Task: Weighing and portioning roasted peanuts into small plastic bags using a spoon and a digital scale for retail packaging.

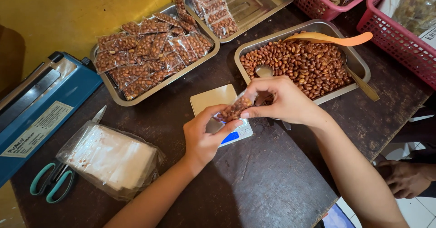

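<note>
Left hand (204, 139) and right hand (281, 102) fingers pinching small peanut bag (235, 110) above pocket scale (222, 112), dark wooden table (268, 178), yellow wall (77, 10).

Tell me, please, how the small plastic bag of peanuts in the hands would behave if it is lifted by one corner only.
The small bag of peanuts looks like thin clear film, so it would probably sag. Its top seems unsealed, pinched between the left hand and right hand, so tilting might spill nuts. Being only partly filled, it is likely light.
</note>
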